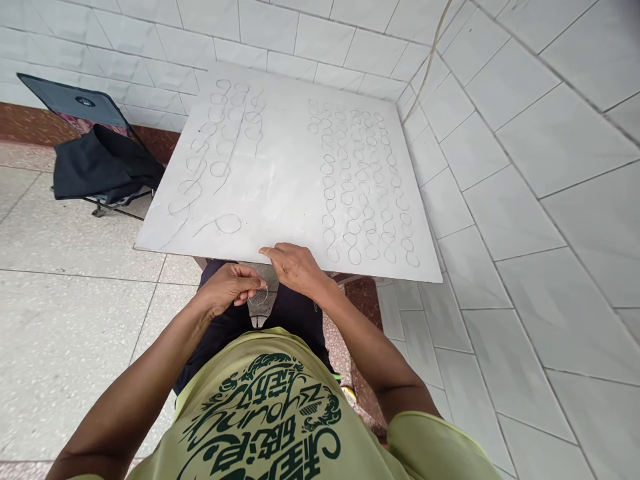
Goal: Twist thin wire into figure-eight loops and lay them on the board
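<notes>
My left hand [233,288] is closed in a pinch on a thin wire loop [259,304] that hangs over my lap, just in front of the board's near edge. My right hand [293,265] rests at the near edge of the white board [285,173], fingers bent and thumb side pointing left. Whatever its fingertips hold, if anything, is hidden. Closest to my hands lies a single wire loop with a tail [229,224]. More large loops with long tails [187,188] lie at the board's left.
Columns of small double wire loops [367,193] cover the board's right side. A folding chair [83,100] with a dark cloth [100,160] on it stands left. Tiled walls [500,200] close in behind and at right. A cable [430,60] hangs in the corner.
</notes>
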`<state>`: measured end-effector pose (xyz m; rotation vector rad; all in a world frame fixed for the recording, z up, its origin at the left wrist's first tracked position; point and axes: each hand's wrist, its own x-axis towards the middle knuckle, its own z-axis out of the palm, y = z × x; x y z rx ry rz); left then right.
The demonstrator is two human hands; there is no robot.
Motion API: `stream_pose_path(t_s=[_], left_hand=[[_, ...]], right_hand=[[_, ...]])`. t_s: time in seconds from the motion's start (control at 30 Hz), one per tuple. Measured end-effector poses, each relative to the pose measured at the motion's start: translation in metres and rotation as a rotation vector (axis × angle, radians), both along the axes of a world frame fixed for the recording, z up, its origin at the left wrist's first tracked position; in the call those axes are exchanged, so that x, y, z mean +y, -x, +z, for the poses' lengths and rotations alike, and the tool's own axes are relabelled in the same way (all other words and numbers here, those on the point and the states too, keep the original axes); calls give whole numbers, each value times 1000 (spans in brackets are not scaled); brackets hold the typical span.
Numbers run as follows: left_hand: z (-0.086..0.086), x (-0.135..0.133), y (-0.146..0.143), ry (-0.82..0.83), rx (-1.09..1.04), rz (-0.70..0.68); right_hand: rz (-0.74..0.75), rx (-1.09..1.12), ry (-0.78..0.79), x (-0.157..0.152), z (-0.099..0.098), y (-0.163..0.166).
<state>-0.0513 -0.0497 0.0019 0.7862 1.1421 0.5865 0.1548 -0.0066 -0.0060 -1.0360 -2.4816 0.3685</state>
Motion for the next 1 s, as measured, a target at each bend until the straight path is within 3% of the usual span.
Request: stream_pose_path(t_s=[0.13, 0.3, 0.4, 0.47, 0.63, 0.87, 1.0], left_hand=[[1, 1, 1, -9, -22, 9], [0, 2, 1, -81, -25, 152], [-3, 3, 1, -112, -15, 167], [-5, 4, 0, -114, -12, 152], [0, 9, 2, -58, 18, 67], [5, 17, 4, 24, 32, -87], [1, 14, 3, -24, 36, 16]], right_hand=[[-14, 159, 124, 2, 5, 0], [-223, 565, 523, 1, 6, 3], [-255, 748, 756, -2, -3, 7], [-248, 822, 825, -4, -7, 8], [-237, 756, 741, -9, -8, 6], [-188, 507, 384, -10, -4, 6], [-303, 563, 382, -10, -9, 9]])
